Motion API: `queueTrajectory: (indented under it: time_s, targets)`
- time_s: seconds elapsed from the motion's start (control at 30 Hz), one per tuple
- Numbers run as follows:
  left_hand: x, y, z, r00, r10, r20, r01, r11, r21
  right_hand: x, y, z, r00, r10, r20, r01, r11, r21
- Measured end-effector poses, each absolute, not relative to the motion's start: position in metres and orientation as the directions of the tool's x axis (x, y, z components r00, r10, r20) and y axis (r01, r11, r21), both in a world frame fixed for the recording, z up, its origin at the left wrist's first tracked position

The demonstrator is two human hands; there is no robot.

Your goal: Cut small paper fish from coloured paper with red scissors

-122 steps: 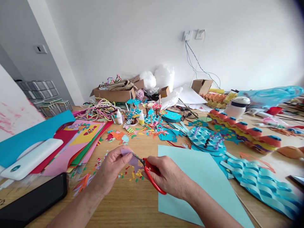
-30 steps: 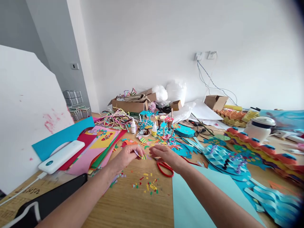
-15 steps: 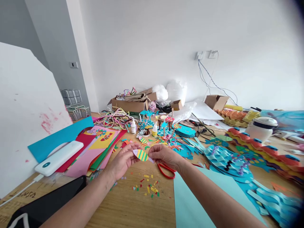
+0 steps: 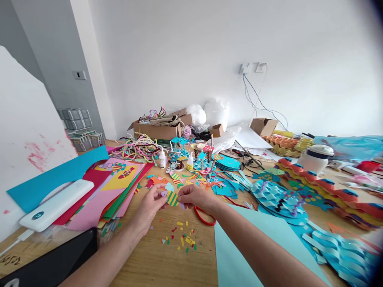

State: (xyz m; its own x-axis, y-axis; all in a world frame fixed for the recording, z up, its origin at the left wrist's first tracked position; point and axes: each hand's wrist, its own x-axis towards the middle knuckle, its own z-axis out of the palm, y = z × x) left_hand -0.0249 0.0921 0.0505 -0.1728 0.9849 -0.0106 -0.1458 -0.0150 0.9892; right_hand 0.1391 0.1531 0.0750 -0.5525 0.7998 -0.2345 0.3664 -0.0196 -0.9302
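Left hand and right hand pinch closed on one paper fish; one pair of scissors, earlier held, lies nearby.

Easiest lane by far is the near middle of the table, open wood between the forearms with just some scraps on it, and the sheet to the right lies flat so you could pass over it, but watch the scissors just beside the right hand. Left's tighter: black slab near, then the power bank by the paper stack, with a slim gap beside the left hand. Far side's blocked by upright bottles, far right by the jug behind the egg carton.
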Motion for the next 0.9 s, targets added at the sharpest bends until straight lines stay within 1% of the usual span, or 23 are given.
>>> queueTrajectory:
  time_s: [0.1,0.17,0.3,0.4,0.47,0.53,0.67,0.8,0.9]
  targets:
    - [-0.026,0.09,0.054,-0.298,0.951,0.084,-0.045,-0.102,0.994,0.142,0.174,0.075,-0.448,0.862,-0.236,0.482,0.011,-0.876]
    - [-0.027,0.09,0.056,-0.345,0.928,0.141,0.008,-0.148,0.989,0.143,0.192,0.075,-0.366,0.901,-0.232,0.573,0.022,-0.819]
    - [-0.03,0.091,0.057,-0.352,0.904,0.243,0.092,-0.225,0.97,0.132,0.221,0.077,-0.288,0.918,-0.271,0.739,0.033,-0.673]
    - [-0.036,0.095,0.054,-0.354,0.866,0.352,0.124,-0.33,0.936,0.118,0.237,0.074,-0.273,0.915,-0.298,0.823,0.061,-0.565]
    - [-0.042,0.097,0.053,-0.388,0.832,0.396,0.132,-0.376,0.917,0.108,0.244,0.071,-0.256,0.922,-0.291,0.867,0.086,-0.49]
    - [-0.049,0.099,0.054,-0.446,0.799,0.403,0.12,-0.393,0.912,0.101,0.249,0.067,-0.236,0.937,-0.258,0.902,0.113,-0.417]
    - [-0.056,0.099,0.059,-0.537,0.771,0.342,0.037,-0.384,0.923,0.089,0.252,0.061,-0.222,0.96,-0.168,0.941,0.166,-0.295]
    - [-0.055,0.099,0.062,-0.531,0.789,0.309,-0.01,-0.37,0.929,0.079,0.25,0.06,-0.208,0.968,-0.141,0.962,0.176,-0.211]
    - [-0.053,0.099,0.061,-0.523,0.799,0.297,-0.02,-0.359,0.933,0.074,0.251,0.06,-0.187,0.972,-0.145,0.971,0.16,-0.18]
